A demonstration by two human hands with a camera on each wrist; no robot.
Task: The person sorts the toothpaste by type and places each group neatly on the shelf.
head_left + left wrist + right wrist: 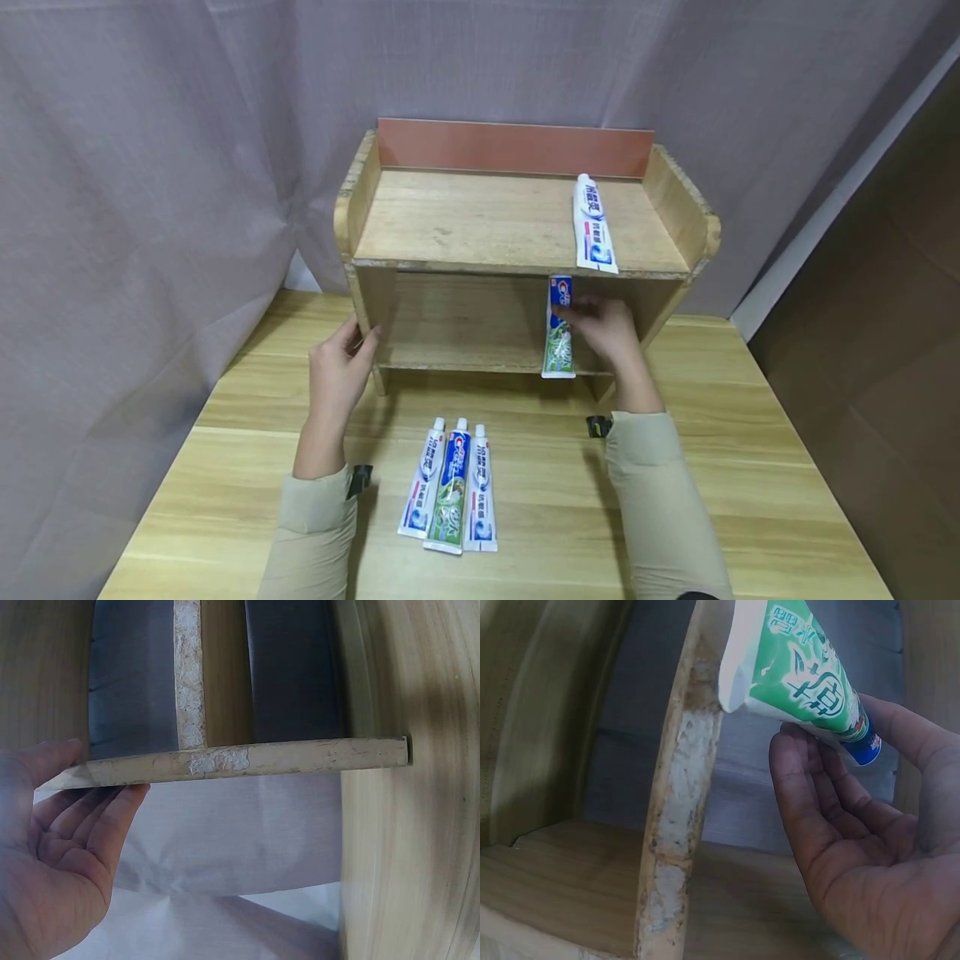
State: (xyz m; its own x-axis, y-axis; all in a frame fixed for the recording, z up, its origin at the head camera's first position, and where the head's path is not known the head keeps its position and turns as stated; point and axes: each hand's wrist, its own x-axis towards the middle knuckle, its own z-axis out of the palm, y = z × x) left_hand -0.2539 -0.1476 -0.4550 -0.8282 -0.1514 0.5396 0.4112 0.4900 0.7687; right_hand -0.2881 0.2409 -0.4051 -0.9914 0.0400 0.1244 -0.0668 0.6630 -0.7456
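Observation:
My right hand (pixel 606 332) pinches a blue and green toothpaste tube (pixel 558 329) between thumb and fingers, at the lower level of a small wooden shelf (pixel 465 217). In the right wrist view the tube's flat green end (pixel 780 667) overlaps the shelf board's worn front edge (pixel 679 802). My left hand (pixel 341 371) grips the shelf's left side panel (pixel 262 759), thumb on one face and fingers on the other. On the upper board lies a white toothpaste tube (pixel 594 225), toward the right.
Three toothpaste tubes lie side by side on the wooden table in front of the shelf: a white one (pixel 423 483), a blue and green one (pixel 450 492) and another white one (pixel 481 496). A grey curtain (pixel 187 125) hangs behind. A brown surface (pixel 862 292) stands at right.

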